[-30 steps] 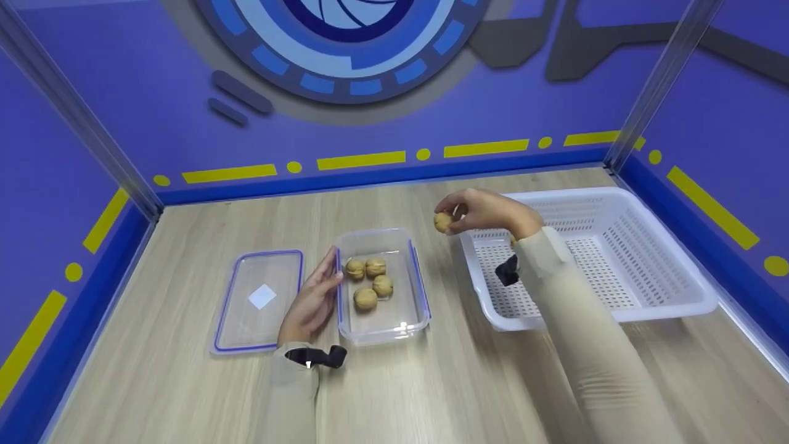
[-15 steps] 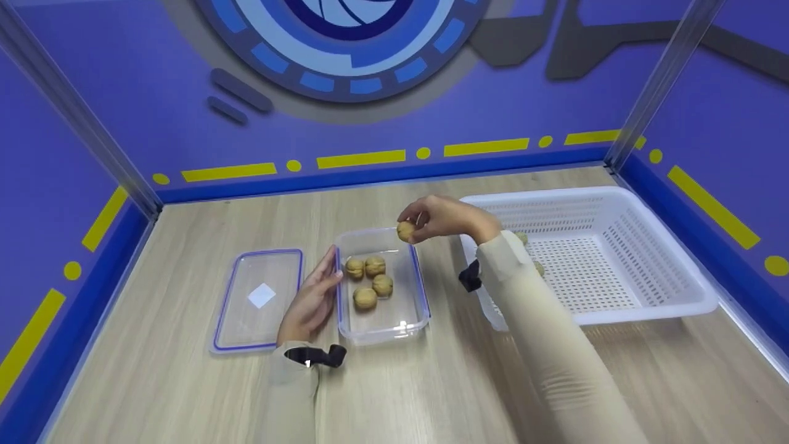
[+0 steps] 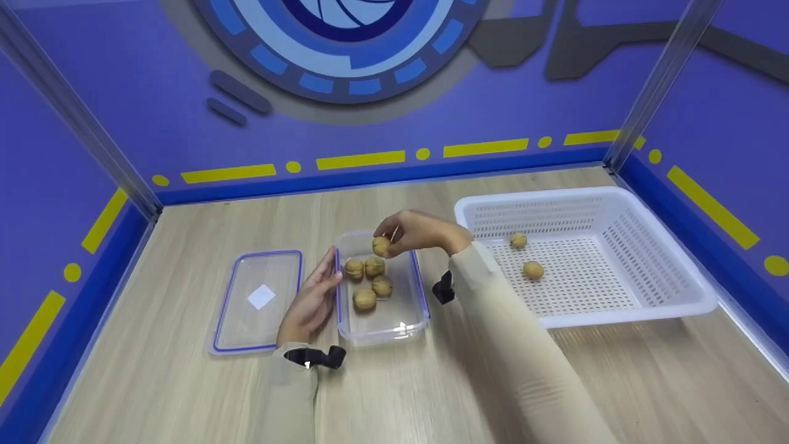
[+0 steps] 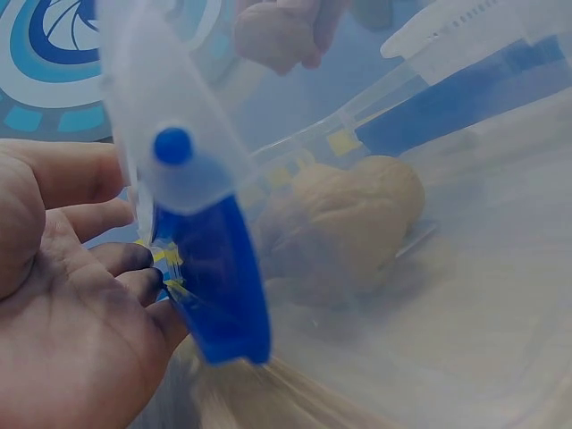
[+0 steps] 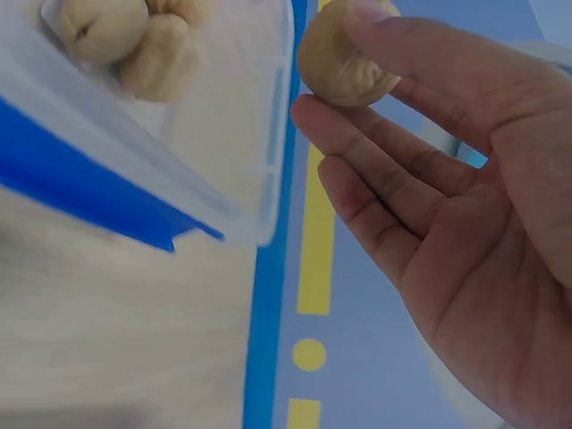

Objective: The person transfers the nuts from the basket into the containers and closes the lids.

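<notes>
My right hand [image 3: 412, 233] pinches a walnut [image 3: 381, 245] [image 5: 344, 61] between thumb and fingertips, just above the far end of a clear plastic container [image 3: 407, 320] with blue clips. Several walnuts [image 3: 365, 300] lie inside the container, seen blurred through its wall [image 4: 357, 223] in the left wrist view. My left hand [image 3: 311, 302] [image 4: 63, 295] rests flat against the container's left side, fingers straight. Two more walnuts [image 3: 532, 269] lie in a white perforated basket [image 3: 672, 302] to the right.
The container's clear lid [image 3: 259, 301] with a blue rim lies flat on the wooden table left of my left hand. Purple walls with yellow marks close in the table at the back and both sides. The basket fills the right rear corner.
My right hand has carried the walnut leftward from the basket's edge to above the container's far end. The left hand has stayed in place.
</notes>
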{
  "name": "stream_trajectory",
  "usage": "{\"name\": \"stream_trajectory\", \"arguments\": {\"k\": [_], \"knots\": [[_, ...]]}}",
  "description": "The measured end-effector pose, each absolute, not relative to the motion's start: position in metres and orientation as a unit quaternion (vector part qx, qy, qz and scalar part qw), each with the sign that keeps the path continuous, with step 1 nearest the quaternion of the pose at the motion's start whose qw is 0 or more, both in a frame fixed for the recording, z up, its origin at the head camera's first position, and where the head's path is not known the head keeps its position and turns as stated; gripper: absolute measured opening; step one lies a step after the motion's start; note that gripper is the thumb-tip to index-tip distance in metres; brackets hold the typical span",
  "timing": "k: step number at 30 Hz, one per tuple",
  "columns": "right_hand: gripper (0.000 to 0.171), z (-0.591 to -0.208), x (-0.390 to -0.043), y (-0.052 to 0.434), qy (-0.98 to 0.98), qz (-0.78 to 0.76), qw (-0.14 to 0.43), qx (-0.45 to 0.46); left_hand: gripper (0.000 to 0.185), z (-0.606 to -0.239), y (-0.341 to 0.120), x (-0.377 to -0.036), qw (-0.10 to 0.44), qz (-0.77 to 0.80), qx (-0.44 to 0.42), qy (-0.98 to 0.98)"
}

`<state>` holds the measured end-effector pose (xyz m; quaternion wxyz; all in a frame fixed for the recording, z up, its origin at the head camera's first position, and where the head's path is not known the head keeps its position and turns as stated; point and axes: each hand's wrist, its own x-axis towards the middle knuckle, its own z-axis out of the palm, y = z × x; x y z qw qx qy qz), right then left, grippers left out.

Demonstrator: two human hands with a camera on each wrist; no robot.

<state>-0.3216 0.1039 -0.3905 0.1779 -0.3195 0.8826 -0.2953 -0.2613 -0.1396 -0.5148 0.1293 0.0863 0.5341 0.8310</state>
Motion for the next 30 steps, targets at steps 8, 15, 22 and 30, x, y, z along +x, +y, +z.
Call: {"name": "stream_trajectory", "arguments": {"k": [8,15,22,30], "knots": [[0.041,-0.403,-0.321,0.089,0.882,-0.278,0.177,-0.336,0.068,-0.515,-0.14,-0.261,0.132,0.834,0.077,0.531],[0.039,-0.412,-0.319,0.077,0.884,-0.284,0.196,-0.315,0.066,-0.514,-0.14,-0.261,0.134,0.833,0.069,0.532],[0.038,-0.419,-0.316,0.066,0.89,-0.266,0.222,-0.295,0.067,-0.514,-0.14,-0.261,0.134,0.829,0.081,0.537],[0.04,-0.423,-0.314,0.059,0.898,-0.228,0.229,-0.3,0.068,-0.515,-0.14,-0.262,0.136,0.829,0.076,0.537]]}}
